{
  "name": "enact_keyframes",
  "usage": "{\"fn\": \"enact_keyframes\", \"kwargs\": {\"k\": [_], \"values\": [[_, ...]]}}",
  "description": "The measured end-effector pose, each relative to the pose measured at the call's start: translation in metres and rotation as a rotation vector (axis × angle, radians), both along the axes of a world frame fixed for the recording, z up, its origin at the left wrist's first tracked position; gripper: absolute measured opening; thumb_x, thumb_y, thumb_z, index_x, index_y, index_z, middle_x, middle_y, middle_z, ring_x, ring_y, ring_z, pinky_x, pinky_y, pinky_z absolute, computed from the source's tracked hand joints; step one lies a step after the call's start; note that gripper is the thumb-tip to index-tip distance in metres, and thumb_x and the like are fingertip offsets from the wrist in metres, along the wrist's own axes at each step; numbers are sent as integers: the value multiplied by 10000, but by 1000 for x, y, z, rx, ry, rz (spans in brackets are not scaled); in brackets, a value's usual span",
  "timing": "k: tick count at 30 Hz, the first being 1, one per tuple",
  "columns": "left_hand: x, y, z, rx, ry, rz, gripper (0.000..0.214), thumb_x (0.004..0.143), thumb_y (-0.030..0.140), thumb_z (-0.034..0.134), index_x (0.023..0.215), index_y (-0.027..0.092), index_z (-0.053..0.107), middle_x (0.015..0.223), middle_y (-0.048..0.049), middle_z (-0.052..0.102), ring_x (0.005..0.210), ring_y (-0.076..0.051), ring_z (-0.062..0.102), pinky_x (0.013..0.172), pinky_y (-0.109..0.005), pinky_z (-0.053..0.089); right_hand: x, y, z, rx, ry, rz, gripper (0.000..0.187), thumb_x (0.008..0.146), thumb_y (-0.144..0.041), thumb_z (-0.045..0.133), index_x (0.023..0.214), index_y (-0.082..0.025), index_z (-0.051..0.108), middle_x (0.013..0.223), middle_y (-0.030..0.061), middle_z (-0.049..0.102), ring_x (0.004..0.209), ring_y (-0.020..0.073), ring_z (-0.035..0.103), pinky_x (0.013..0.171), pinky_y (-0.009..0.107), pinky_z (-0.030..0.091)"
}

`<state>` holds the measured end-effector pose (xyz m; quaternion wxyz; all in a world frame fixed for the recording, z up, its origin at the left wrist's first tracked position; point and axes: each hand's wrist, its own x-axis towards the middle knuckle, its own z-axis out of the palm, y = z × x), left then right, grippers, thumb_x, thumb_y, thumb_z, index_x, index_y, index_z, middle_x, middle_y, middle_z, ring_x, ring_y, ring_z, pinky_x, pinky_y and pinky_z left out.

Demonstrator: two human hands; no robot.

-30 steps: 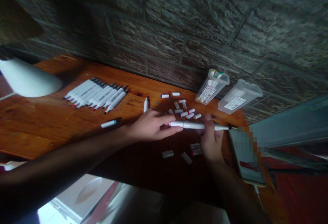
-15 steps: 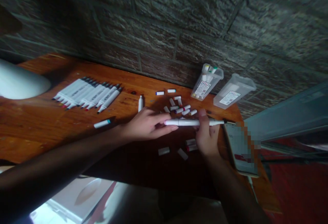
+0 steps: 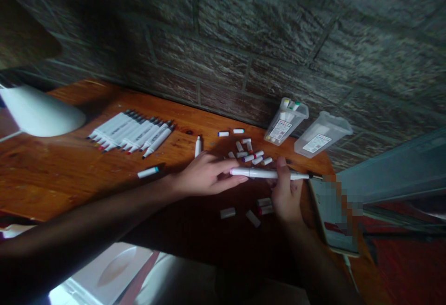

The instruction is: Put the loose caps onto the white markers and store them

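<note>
Marker (image 3: 259, 173) level, lengthwise left-right, tip rightward

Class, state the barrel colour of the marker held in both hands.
White. The head view shows the marker held by left hand and right hand.

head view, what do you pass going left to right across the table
white dome-shaped object → row of white markers → lone teal-capped marker → left hand → right hand, both hands on one white marker → rightmost clear case
</note>
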<state>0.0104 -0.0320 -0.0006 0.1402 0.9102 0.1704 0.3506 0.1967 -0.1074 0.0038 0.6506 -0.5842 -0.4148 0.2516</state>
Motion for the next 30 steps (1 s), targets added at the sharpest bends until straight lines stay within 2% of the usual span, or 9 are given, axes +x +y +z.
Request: {"fn": "enact_keyframes", "kwargs": {"k": [9, 18, 24, 28, 30], "values": [[-1, 1, -4, 26, 24, -17, 259, 952, 377, 565, 832, 165, 653, 620, 26, 614, 526, -84, 548, 526, -199, 386, 0, -1, 0, -22, 18, -31, 433, 789, -608, 614, 821, -176, 621, 810, 36, 677, 724, 181, 628, 616, 290, 480], [1, -1, -3, 20, 13, 1, 286, 950, 390, 562, 800, 166, 659, 588, 33, 596, 498, -80, 528, 504, -199, 375, -2, -1, 4, -4, -54, -78, 413, 803, -591, 595, 777, -181, 622, 774, 43, 682, 729, 205, 639, 636, 314, 492], [1, 1, -6, -13, 45, -20, 286, 934, 393, 587, 764, 169, 640, 608, 19, 613, 557, -100, 564, 558, -213, 400, 1, -2, 3, -4, -100, -84, 359, 818, -542, 589, 725, -196, 595, 694, 15, 622, 716, 202, 625, 684, 335, 499], [3, -1, -4, 12, 23, -26, 269, 927, 386, 602, 778, 168, 654, 592, 23, 608, 541, -95, 560, 542, -211, 394, 1, -4, 3, -2, -114, -90, 390, 814, -556, 587, 650, -203, 565, 606, -1, 561, 693, 204, 616, 657, 331, 496], [3, -2, -2, 23, 10, -24, 273, 931, 382, 597, 782, 163, 661, 591, 24, 609, 527, -89, 554, 532, -205, 395, 1, -4, 2, -1, -95, -73, 405, 812, -577, 579, 675, -196, 579, 630, 9, 581, 721, 210, 628, 654, 329, 500]]}}
